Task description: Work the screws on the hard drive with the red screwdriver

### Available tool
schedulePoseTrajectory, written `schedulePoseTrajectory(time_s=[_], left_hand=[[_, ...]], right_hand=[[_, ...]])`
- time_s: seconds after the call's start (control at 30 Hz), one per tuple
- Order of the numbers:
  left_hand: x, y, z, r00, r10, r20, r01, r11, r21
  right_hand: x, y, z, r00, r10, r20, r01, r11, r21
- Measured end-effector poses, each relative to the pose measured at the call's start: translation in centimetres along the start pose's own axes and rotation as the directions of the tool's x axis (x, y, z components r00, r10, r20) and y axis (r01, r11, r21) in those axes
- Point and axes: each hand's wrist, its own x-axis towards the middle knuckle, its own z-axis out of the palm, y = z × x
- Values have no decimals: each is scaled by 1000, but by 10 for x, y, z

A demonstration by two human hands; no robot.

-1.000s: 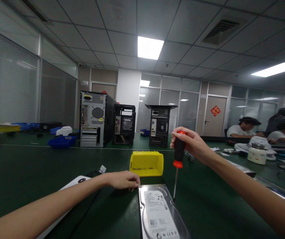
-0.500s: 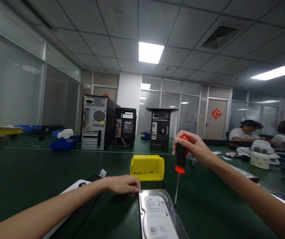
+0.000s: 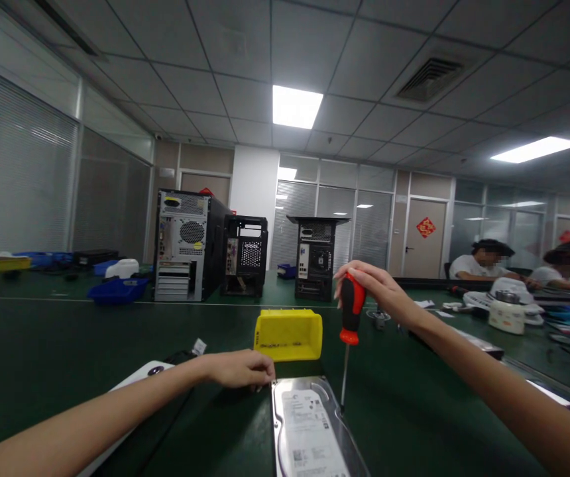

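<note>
A silver hard drive [image 3: 309, 424] with a white label lies flat on the green table, its near end cut off by the bottom of the view. My right hand [image 3: 372, 285] is closed around the black and red handle of a screwdriver [image 3: 350, 308]. The screwdriver stands nearly upright, its tip at the right edge of the drive, where the screw itself is too small to make out. At the drive's far left corner, my left hand [image 3: 245, 369] has its fingers curled against the casing. Just beyond the drive is a yellow bin [image 3: 289, 334] with small dark pieces inside.
Computer cases [image 3: 185, 245] stand across the table, with a blue tray [image 3: 118, 290] at their left. A white device [image 3: 136, 391] lies under my left forearm. To the right are a cream container [image 3: 508, 313] and cables. People [image 3: 486, 262] sit at the far right.
The whole view has shifted slightly, so things appear further left. My right hand now covers more of the screwdriver handle's top. The tip stays at the drive's right edge.
</note>
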Motion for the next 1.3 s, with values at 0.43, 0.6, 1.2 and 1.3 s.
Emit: schedulePoseTrajectory(time_s=[0.43, 0.6, 1.2, 1.3], left_hand=[[-5, 11, -2, 998, -57, 3, 57, 998, 6], [-6, 14, -2, 998, -70, -1, 70, 998, -4], [2, -7, 0, 1000, 12, -1, -12, 999, -31], [2, -6, 0, 1000, 6, -11, -6, 1000, -19]], right_hand=[[-2, -2, -5, 999, -16, -28, 13, 993, -115], [-1, -1, -6, 1000, 0, -20, -2, 994, -105], [-2, -4, -5, 1000, -1, -24, -1, 997, -76], [-2, -4, -4, 999, -9, -36, 6, 997, -80]])
